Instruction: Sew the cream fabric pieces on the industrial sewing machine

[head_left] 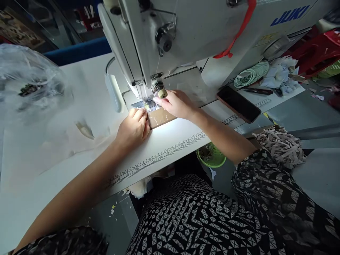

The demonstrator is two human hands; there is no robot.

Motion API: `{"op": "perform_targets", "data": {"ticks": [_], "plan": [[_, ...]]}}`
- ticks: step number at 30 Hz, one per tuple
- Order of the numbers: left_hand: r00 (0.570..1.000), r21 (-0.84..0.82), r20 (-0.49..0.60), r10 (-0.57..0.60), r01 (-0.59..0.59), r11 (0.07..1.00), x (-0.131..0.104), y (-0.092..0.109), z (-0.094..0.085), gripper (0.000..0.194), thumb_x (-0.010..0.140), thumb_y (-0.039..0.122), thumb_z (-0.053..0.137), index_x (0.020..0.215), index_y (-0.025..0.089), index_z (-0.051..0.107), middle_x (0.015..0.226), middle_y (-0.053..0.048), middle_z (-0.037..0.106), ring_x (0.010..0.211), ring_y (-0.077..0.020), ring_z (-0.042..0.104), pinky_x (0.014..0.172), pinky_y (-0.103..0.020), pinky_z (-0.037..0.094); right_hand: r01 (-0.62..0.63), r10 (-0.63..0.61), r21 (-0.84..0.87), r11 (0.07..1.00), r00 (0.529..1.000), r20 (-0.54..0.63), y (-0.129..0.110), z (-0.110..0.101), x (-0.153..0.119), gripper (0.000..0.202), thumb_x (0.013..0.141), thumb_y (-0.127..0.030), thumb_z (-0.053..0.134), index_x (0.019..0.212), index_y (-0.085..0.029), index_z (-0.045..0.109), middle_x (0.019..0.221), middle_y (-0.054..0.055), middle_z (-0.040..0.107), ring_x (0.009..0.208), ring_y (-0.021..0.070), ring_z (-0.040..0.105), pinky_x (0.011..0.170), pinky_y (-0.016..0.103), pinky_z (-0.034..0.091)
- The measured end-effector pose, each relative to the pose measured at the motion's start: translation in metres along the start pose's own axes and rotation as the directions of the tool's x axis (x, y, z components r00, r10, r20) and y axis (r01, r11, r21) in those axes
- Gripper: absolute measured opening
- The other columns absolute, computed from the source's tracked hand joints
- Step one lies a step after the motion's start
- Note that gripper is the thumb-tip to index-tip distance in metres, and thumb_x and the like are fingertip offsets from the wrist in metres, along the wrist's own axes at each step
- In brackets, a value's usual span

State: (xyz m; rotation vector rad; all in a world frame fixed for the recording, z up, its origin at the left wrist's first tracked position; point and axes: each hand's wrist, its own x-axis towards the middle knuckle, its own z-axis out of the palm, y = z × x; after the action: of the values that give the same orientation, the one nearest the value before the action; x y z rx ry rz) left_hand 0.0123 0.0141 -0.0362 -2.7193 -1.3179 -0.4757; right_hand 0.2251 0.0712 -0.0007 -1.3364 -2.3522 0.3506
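A: Hands 1st, pls. What've they got?

B: L hand is curled tight, tips bunched just L of the presser foot. Prob pinching a bit of material, but the fingers hide it, so can't confirm.

A: And R?

B: R hand is part-curled, thumb + index nr the presser foot on its R side, by the beige knob. Can't tell if it's gripping or just steadying.

A: Where's the work?

B: Brown panel lies flat just in front of the presser foot, btwn both hands. Workpiece or machine plate? Can't tell.

A: Step?

B: My read: fine positioning at the presser foot. Next move calls for small, even finger shifts, tips kept clear of it.

A: Rest, quick?

B: JUKI sewing machine above the presser foot; white corded bar L of it; clear plastic bag far L; ruler strip out front; smartphone well R; pale-green coil R too, further back; green basket lower R.
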Motion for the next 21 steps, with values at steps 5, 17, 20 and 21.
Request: {"op": "perform_targets", "data": {"ticks": [5, 17, 20, 21], "plan": [[0.999, -0.013, -0.038, 0.009, -0.009, 1.000, -0.002, -0.003, 0.003, 0.043, 0.100, 0.026, 0.035, 0.122, 0.004, 0.065, 0.120, -0.023, 0.069, 0.109, -0.0323, 0.065, 0.098, -0.049, 0.054, 0.008, -0.002, 0.075, 0.997, 0.996, -0.088, 0.008, 0.013, 0.007, 0.035, 0.111, -0.032, 0.041, 0.093, -0.015, 0.066, 0.082, 0.004, 0.068, 0.071, 0.0141, 0.056, 0.067, 0.027, 0.034], [0.997, -0.121, -0.068, -0.027, 0.019, 0.992, 0.001, -0.012, 0.008, 0.039, 0.097, 0.024, 0.042, 0.129, 0.016, 0.063, 0.121, -0.017, 0.070, 0.113, -0.0334, 0.064, 0.099, -0.053, 0.053, -0.047, 0.046, -0.068, 0.997, 0.999, -0.018, 0.001, 0.006, 0.000, 0.030, 0.112, -0.036, 0.043, 0.101, -0.020, 0.067, 0.087, 0.005, 0.070, 0.080, 0.0179, 0.063, 0.070, 0.030, 0.039], [0.997, -0.140, -0.062, -0.048, 0.039, 0.989, 0.002, -0.013, 0.008, 0.038, 0.097, 0.025, 0.043, 0.127, 0.017, 0.064, 0.121, -0.017, 0.069, 0.113, -0.0340, 0.064, 0.100, -0.053, 0.052, -0.074, 0.073, -0.079, 0.994, 0.997, -0.015, -0.003, 0.005, 0.003, 0.034, 0.113, -0.036, 0.042, 0.102, -0.017, 0.068, 0.088, 0.006, 0.070, 0.080, 0.0169, 0.063, 0.070, 0.030, 0.037], [0.997, -0.141, -0.058, -0.053, 0.044, 0.989, 0.002, -0.013, 0.008, 0.037, 0.097, 0.026, 0.043, 0.127, 0.016, 0.064, 0.120, -0.017, 0.069, 0.113, -0.0342, 0.064, 0.101, -0.053, 0.052, -0.075, 0.074, -0.080, 0.994, 0.997, -0.019, -0.003, 0.005, 0.003, 0.034, 0.113, -0.037, 0.042, 0.101, -0.017, 0.068, 0.087, 0.005, 0.070, 0.080, 0.0169, 0.062, 0.070, 0.030, 0.037]]}}
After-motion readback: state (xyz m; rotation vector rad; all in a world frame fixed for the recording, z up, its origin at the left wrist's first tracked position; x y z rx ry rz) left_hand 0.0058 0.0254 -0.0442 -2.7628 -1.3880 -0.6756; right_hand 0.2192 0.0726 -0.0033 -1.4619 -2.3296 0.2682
